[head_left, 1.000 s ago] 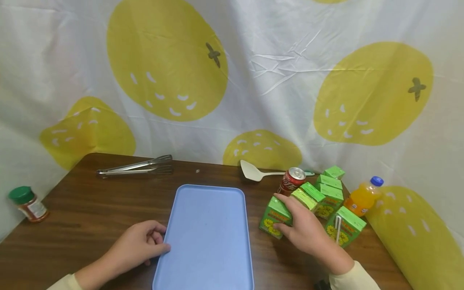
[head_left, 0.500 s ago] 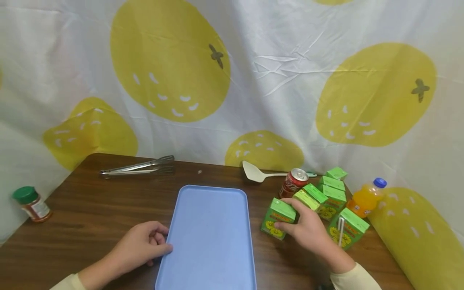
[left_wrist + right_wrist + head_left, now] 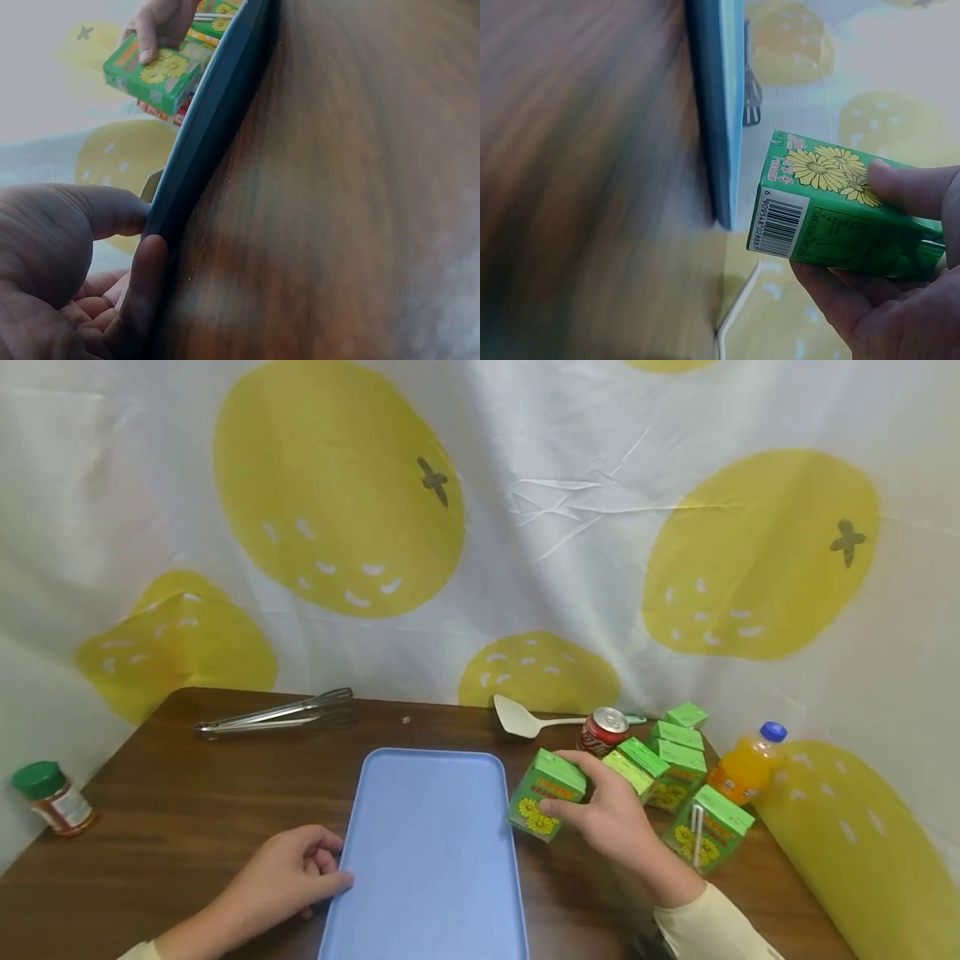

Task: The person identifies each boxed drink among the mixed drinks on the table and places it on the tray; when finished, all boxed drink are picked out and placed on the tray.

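Observation:
My right hand [image 3: 611,814] holds a green drink carton [image 3: 542,806] printed with yellow flowers, thumb on one side and fingers on the other. The carton is tilted and off the table, by the right edge of a blue tray [image 3: 427,852]. In the right wrist view, the barcode on the carton's [image 3: 832,195] end shows. My left hand [image 3: 281,877] pinches the tray's left rim between thumb and finger; the left wrist view shows both on the tray edge [image 3: 202,142]. The tray bears nothing, and its near end runs out of the head view.
Several more green cartons [image 3: 678,764], one with a white straw [image 3: 697,835], stand at the right by an orange drink bottle [image 3: 750,764]. A red soda can [image 3: 603,731] and a white spatula [image 3: 517,718] are behind. Tongs [image 3: 277,717] lie back left, near a green-lidded jar [image 3: 54,797].
My right hand has lifted the carton off the table and moved it left, up to the tray's right edge. The left hand stays on the tray's rim.

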Motion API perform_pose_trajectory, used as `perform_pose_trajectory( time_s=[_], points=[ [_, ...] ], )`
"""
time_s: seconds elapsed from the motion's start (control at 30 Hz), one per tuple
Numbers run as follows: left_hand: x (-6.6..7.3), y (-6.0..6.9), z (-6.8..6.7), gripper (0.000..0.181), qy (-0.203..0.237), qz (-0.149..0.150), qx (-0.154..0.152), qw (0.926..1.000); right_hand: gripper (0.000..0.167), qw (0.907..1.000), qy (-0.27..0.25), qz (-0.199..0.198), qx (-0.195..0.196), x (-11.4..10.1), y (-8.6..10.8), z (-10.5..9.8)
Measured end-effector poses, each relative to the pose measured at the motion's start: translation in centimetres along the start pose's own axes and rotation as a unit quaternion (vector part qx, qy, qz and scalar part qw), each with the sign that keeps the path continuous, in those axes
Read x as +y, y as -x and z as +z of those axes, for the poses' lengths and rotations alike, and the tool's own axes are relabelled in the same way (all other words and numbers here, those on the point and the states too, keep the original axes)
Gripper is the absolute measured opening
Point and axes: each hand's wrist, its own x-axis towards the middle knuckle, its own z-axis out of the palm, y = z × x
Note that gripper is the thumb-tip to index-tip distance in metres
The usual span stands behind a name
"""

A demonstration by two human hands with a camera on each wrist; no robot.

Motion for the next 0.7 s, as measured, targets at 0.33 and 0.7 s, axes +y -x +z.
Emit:
perform_pose_trajectory(
  time_s=[0.33,0.7],
  points=[
    [-0.1,0.0,0.2,0.043,-0.008,-0.017,-0.001,0.9998,0.063,0.9987,0.003,-0.034,-0.037,-2.0,-2.5,3.8],
    [0.0,0.0,0.1,0.041,-0.014,-0.015,0.0,0.9998,0.058,0.9942,0.013,-0.065,-0.084,-4.1,-5.4,7.0]
  ],
)
